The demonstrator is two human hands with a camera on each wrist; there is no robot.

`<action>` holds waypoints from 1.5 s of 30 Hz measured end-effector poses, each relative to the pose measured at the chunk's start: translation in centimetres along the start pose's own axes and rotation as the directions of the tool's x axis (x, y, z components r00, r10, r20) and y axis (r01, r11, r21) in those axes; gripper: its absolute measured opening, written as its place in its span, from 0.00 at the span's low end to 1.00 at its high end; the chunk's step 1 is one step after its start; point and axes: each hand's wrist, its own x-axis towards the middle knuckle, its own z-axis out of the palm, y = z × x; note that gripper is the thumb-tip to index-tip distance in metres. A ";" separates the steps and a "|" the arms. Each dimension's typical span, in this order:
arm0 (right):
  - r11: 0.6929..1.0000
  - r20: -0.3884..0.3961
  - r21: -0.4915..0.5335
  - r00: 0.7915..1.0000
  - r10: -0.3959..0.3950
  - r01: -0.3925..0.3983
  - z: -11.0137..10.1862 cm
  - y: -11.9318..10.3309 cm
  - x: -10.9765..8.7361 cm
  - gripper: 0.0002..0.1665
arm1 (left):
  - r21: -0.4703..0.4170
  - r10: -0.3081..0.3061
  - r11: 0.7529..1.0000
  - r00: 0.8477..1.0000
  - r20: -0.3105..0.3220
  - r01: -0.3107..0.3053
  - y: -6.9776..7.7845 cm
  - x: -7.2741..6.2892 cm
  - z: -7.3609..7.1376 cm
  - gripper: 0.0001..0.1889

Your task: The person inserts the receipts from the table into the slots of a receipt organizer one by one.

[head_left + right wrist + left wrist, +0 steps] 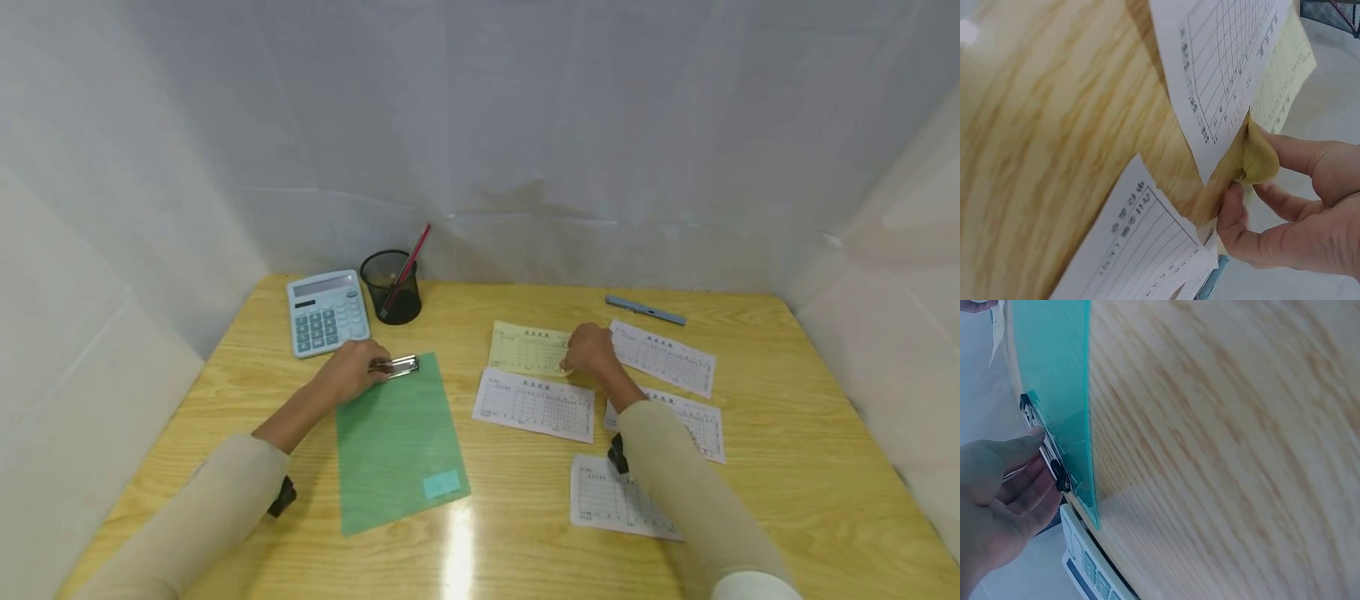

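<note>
My left hand [352,369] grips the metal clip [395,367] at the top of a green translucent clipboard [397,442] lying on the table. In the left wrist view, the thumb presses on the clip [1047,444] while the other fingers curl behind it. My right hand [591,348] pinches the right end of a yellow printed form slip [525,348]. The right wrist view shows that corner of the yellow slip [1261,156] bent up between the fingers. Just below it lies a white form slip [534,404], flat on the table.
More white slips, one at the upper right [663,357], lie around and under my right arm. A blue pen [645,310] is behind them. At the back left stand a light-blue calculator [327,312] and a black mesh pen cup [401,304] holding a red pencil [416,250].
</note>
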 end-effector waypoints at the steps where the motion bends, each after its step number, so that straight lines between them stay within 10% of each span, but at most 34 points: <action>1: 1.000 0.001 -0.016 1.000 -0.004 0.004 0.0 0.0 0.1 0.25 | 0.002 0.002 1.000 1.000 0.001 -0.002 0.0 0.0 0.0 0.06; 15: 0.995 0.015 0.022 0.995 0.101 -0.101 0.0 0.0 0.3 0.16 | 0.015 0.008 1.000 1.000 0.001 -0.008 0.0 0.1 0.1 0.07; 25: 0.989 0.009 -0.143 1.000 -0.027 0.028 -0.2 0.2 0.5 0.24 | 0.025 0.019 1.000 1.000 -0.005 -0.019 0.0 0.2 0.0 0.06; 33: 0.987 -0.125 0.156 0.992 -0.025 0.044 0.1 1.0 0.1 0.23 | 0.032 0.009 0.999 1.000 0.015 -0.010 0.2 0.2 0.1 0.06; 45: 0.839 -0.152 0.537 0.988 -0.006 0.088 -2.2 1.2 -1.8 0.22 | 0.064 0.039 0.997 0.999 0.014 -0.040 0.6 0.0 0.2 0.08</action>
